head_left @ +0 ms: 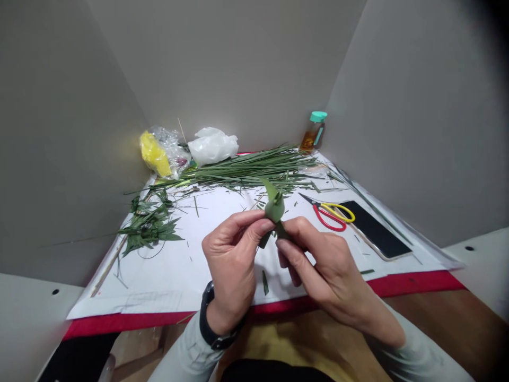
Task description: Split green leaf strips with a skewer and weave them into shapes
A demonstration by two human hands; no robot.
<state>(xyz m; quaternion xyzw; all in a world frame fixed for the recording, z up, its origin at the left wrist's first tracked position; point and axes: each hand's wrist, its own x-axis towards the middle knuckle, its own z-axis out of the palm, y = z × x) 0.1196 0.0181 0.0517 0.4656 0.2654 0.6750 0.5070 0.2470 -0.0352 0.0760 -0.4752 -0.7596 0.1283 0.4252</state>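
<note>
Frame centre: left hand (233,249) pinches folded leaf (274,209); right hand (326,262) grips its lower strip (281,231). Scissors (327,205) right of centre.

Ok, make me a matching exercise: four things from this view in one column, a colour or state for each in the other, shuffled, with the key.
Things
1. Folded leaf strip
2. Scissors
3. Smartphone
4. Bottle

Colours and states
A. Teal at the top
B. Lying flat, black on top
C. Held by the left hand and right hand
D. Handles red and yellow

Pairs: 1-C, 2-D, 3-B, 4-A
</note>
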